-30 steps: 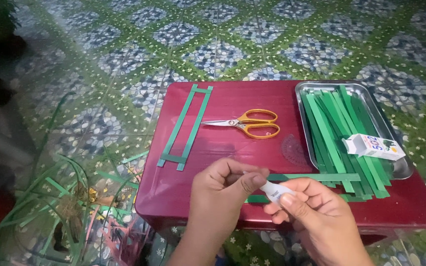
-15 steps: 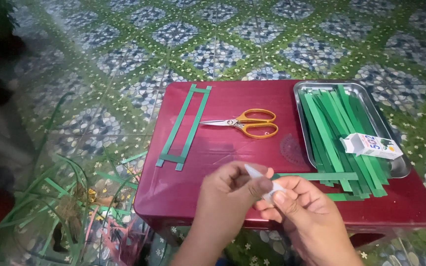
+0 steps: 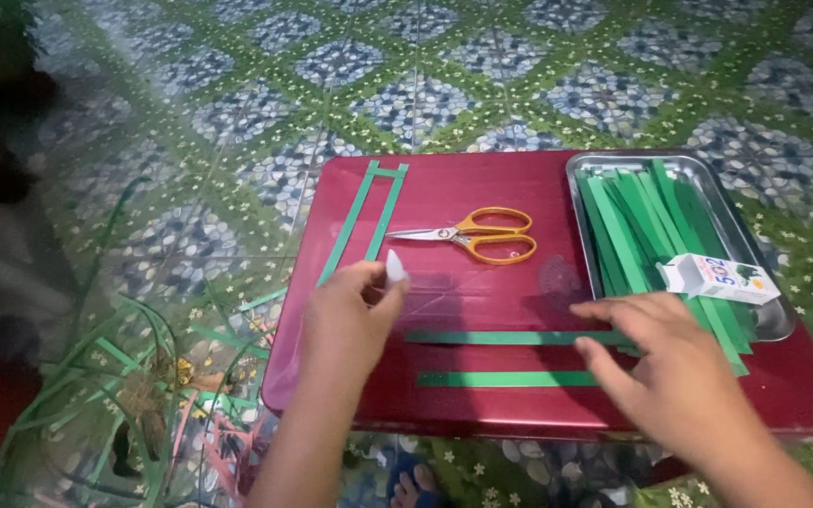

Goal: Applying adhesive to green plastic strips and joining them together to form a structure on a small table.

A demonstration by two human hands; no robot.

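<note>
My left hand [image 3: 350, 315] holds a small white tube [image 3: 394, 267] upright over the dark red table [image 3: 482, 188]. My right hand [image 3: 656, 362] lies flat with fingers spread, its fingertips on the right ends of two green paper strips: the upper strip [image 3: 510, 337] and the lower strip [image 3: 505, 379], lying parallel near the front edge. A ladder-like frame of green strips [image 3: 365, 221] lies at the table's left. Orange-handled scissors [image 3: 482, 234] rest in the middle.
A metal tray [image 3: 583, 167] at the right holds several green strips [image 3: 646, 226] and a small white box [image 3: 717, 278]. Green leaves and scraps [image 3: 152, 376] lie on the patterned tile floor at the left. Toes [image 3: 411, 489] show under the table edge.
My hands were together at the front edge around the white tube. They have parted: the left moved left and up with the tube, the right moved right onto the strips.
</note>
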